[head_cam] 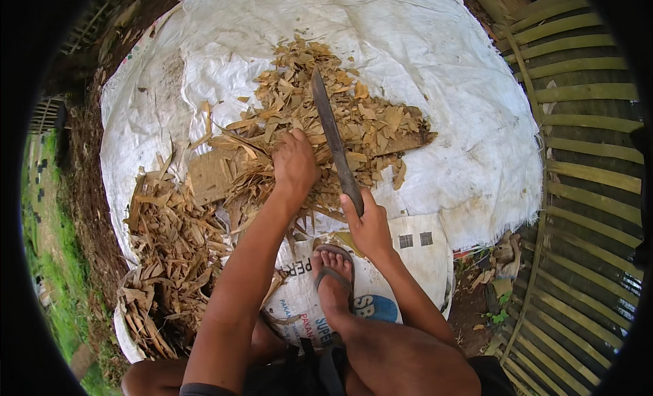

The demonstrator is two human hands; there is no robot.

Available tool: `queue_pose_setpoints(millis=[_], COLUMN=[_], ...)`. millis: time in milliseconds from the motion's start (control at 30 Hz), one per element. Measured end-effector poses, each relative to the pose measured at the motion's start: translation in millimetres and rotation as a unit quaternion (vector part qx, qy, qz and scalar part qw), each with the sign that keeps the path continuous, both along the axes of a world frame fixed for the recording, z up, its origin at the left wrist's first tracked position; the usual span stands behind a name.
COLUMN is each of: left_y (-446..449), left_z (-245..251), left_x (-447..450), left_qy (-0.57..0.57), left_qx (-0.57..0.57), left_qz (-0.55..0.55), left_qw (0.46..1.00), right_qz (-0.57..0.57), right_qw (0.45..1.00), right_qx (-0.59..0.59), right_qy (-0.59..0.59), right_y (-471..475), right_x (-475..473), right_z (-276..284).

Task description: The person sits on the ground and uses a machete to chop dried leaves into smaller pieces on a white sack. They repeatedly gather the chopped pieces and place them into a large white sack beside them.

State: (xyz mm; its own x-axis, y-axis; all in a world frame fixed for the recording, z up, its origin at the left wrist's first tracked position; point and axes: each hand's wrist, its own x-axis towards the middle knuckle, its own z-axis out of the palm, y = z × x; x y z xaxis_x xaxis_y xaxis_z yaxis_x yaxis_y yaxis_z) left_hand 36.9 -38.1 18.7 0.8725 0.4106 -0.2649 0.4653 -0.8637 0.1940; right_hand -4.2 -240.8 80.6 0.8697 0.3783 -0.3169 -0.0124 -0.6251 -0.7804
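Note:
My right hand (368, 223) is closed around the handle end of a long dark machete (331, 130), whose blade points away from me over the chopped pieces. To its left my left hand (296, 164) presses down on a bunch of dry brown leaves or husks (252, 184), its fingers curled over them. Under the bunch lies a wooden board (209, 176), partly hidden; its far right end shows near the heap's edge. Small cut brown pieces (301, 64) are heaped beyond and to the right of the board.
White woven plastic sheeting (459, 141) lies beneath everything. A larger pile of uncut dry leaves (168, 253) sits at the left, partly in a white sack. My sandalled foot (334, 278) rests on a printed sack (418, 243). A bamboo slat fence (586, 176) runs along the right.

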Motion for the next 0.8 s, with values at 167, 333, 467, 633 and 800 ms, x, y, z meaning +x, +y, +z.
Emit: queue_pose_setpoints(millis=[167,333,467,633,800], left_y=[2.5,7.6,6.2,4.7,11.7], left_z=[10.2,16.9,21.6,18.8,9.7], left_x=[-4.1,-24.7,-47.1,-41.1,-38.5], left_qy=[-0.015,-0.069,-0.012,0.090,0.062], left_qx=[-0.060,0.153,0.243,0.135,0.152], left_qz=[-0.010,-0.100,-0.077,-0.057,-0.082], left_qw=[0.998,0.981,0.967,0.985,0.983], right_qz=[0.049,0.065,0.071,0.062,0.064], right_qw=[0.998,0.994,0.991,0.992,0.995], right_qx=[-0.041,-0.085,-0.109,-0.105,-0.068], right_qy=[0.016,0.026,0.031,0.036,0.039], right_y=[6.0,7.4,6.2,8.1,14.2], right_x=[1.0,4.1,5.9,1.7,14.1], right_z=[-22.6,-28.4,-24.2,-24.3,1.1])
